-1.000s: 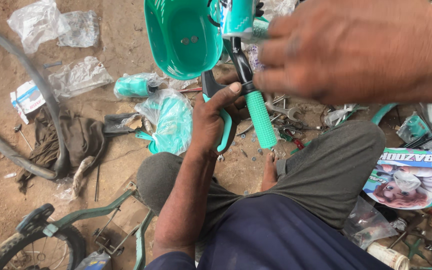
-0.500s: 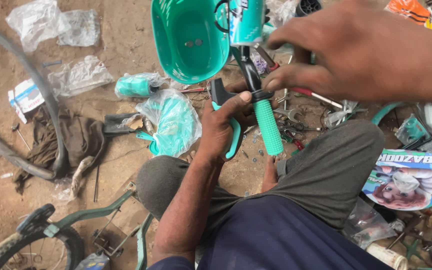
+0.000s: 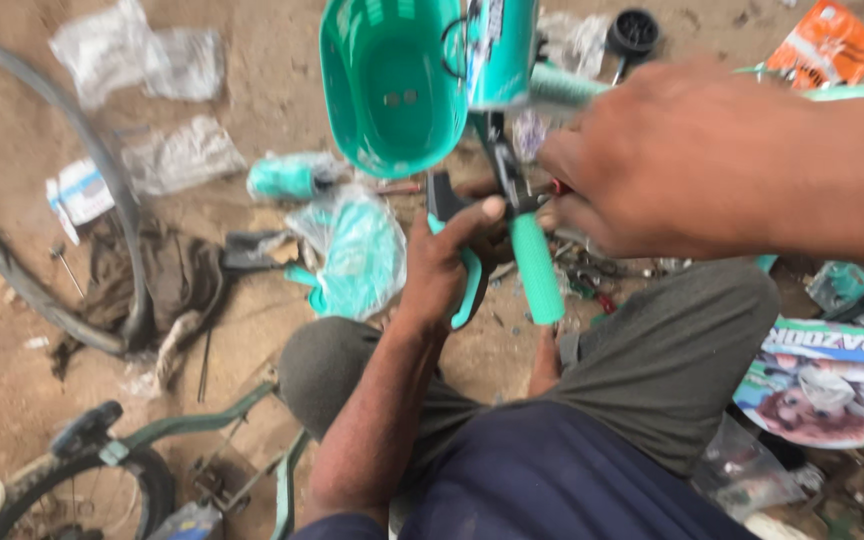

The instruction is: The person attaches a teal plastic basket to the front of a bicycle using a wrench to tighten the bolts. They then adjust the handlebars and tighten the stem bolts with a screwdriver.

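The left hand (image 3: 442,265) is closed around a teal brake lever (image 3: 467,285), just below the teal basket (image 3: 392,90). The right hand (image 3: 672,160) pinches something small by the green grip (image 3: 535,270), but I cannot tell what. It is best to hold the lever very still while the fingers work.

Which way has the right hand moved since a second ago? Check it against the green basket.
Yes. Against the green basket, the right hand has dropped lower, now reaching the top of the green grip.
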